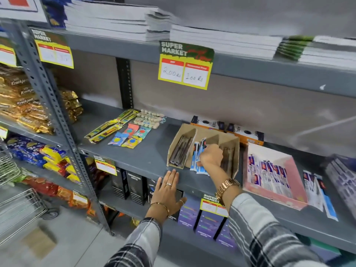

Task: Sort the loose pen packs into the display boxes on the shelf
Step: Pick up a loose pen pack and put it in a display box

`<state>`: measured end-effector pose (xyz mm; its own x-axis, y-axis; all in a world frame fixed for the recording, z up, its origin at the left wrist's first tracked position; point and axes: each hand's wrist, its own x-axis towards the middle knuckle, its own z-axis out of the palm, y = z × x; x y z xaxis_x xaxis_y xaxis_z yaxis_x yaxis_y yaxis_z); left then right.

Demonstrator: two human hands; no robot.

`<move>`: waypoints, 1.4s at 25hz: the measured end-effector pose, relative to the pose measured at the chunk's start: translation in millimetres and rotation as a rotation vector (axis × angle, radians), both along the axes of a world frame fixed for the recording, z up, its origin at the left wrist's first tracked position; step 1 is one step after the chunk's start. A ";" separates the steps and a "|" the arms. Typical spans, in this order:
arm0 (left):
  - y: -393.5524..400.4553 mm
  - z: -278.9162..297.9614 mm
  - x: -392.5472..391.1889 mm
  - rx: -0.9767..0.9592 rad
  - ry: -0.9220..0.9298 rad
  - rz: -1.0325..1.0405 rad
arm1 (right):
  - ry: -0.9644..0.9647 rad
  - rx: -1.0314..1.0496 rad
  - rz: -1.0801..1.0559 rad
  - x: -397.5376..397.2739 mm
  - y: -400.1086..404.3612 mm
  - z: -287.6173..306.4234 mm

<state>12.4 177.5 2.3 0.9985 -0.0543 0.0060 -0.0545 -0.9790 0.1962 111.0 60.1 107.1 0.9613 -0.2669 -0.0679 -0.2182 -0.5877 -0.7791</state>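
Observation:
A brown cardboard display box point(174, 149) with divided slots stands on the grey shelf point(146, 157). Dark pens lie in its left slot. My right hand point(211, 156) is inside the middle slot, closed on several blue-and-white pen packs point(198, 151). My left hand point(167, 191) lies flat on the shelf's front edge, fingers apart, holding nothing. To the right, a pink display box point(296, 176) holds white-and-blue pen packs point(269, 174). Loose pen packs point(317, 191) lie on the shelf beside the pink box.
Two orange-and-black boxes point(227, 128) stand behind the brown box. Small colourful packets point(127, 132) lie at the shelf's left. Notebook stacks point(115, 20) fill the shelf above, with a price tag point(185, 65) hanging down. Purple boxes point(210, 222) sit on the shelf below.

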 end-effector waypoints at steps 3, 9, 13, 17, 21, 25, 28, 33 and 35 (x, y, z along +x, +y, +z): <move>-2.2 0.9 -1.4 -0.102 0.018 0.002 | 0.086 -0.048 0.021 6.5 9.5 -5.7; 1.4 -20.9 8.9 -0.127 -0.072 0.018 | 0.120 -0.278 0.052 11.2 17.4 -14.4; -1.3 -24.2 7.6 -0.098 -0.100 0.041 | 0.065 -0.431 0.184 14.6 13.9 -12.0; -0.8 -22.5 6.8 -0.081 -0.094 0.053 | 0.221 -0.602 0.530 15.5 8.7 -17.9; -0.7 -17.6 6.3 -0.056 -0.078 0.078 | 0.216 -0.694 0.592 12.2 5.0 -23.1; -1.5 -16.2 6.4 -0.043 -0.070 0.086 | 0.185 -0.694 0.559 11.9 7.2 -27.3; -2.7 -16.2 6.9 -0.050 -0.053 0.086 | 0.184 -0.697 0.542 11.3 8.8 -28.2; -4.5 -14.1 6.2 -0.076 0.000 0.071 | 0.204 -0.695 0.522 11.2 10.7 -21.8; -4.0 -14.4 6.8 -0.075 0.007 0.071 | 0.263 -0.748 0.561 10.9 8.4 -20.6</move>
